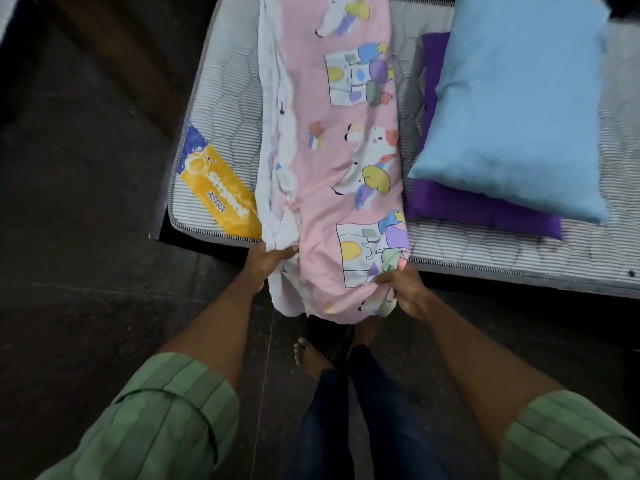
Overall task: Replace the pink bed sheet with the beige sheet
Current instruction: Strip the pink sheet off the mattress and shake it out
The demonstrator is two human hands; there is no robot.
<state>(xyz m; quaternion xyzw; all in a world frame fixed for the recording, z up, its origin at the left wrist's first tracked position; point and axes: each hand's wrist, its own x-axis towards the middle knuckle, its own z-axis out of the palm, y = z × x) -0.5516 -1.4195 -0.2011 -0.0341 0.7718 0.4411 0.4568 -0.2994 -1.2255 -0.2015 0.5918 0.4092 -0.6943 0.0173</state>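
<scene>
Pink sheet (332, 188): it is lying gathered into a long folded strip across the bare mattress, its near end hanging over the near edge toward the floor.
Left hand (268, 259): it is gripping the white underside edge of the strip at the mattress edge, thumb and fingers curled round the cloth.
Right hand (401, 289): it is pinching the printed pink corner of the hanging end, fingers closed on the fabric.
Done so far: judging by how things lie, the pink sheet is already coming off; the striped mattress (228, 109) is showing bare on both sides of the strip, with its yellow brand label (218, 188) uncovered.
Further back: a light blue pillow (516, 109) is resting on a purple cloth (485, 209), just beside the strip on the right.
Left to do: the strip is likely needing one more fold or a lift clear of the bed; a beige sheet is not appearing anywhere in view, so spreading it is wholly remaining, and the pillow will probably be needing to move first.
</scene>
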